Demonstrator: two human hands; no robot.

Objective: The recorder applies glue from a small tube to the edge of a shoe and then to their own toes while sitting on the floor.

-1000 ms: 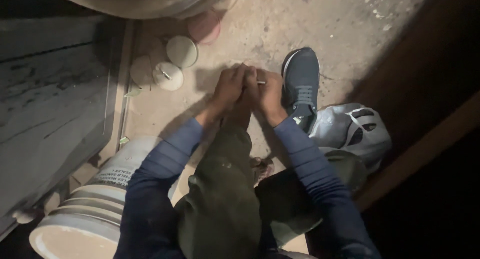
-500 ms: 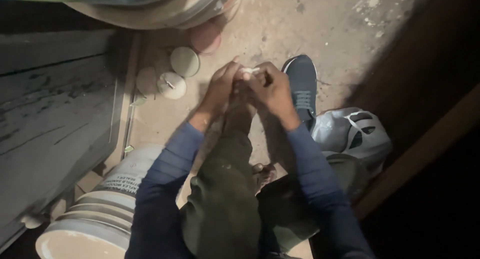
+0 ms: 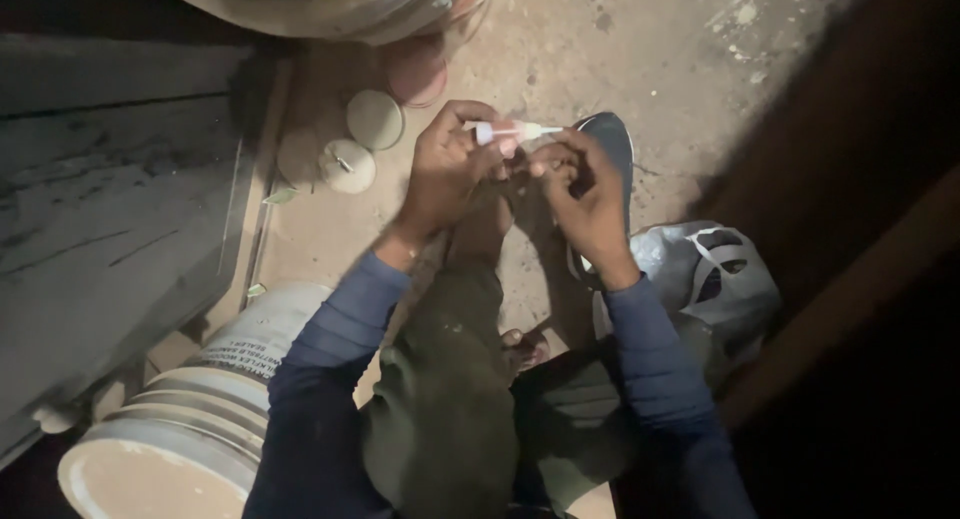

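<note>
Left hand [image 3: 447, 174] pinches a small white tube [image 3: 512, 132], nozzle pointing right, held above the knee. Right hand [image 3: 583, 194] curled, fingertips at the nozzle tip; whether it grips, cannot tell. Shoe [image 3: 612, 149] behind. Bucket [image 3: 190, 409] lower left; round lids [image 3: 360, 144] on floor.

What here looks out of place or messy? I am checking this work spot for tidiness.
Mildly untidy. A grey plastic bag lies crumpled on the dusty concrete floor beside a dark blue shoe. The left hand and right hand hold a small white tube; no spill shows.
</note>
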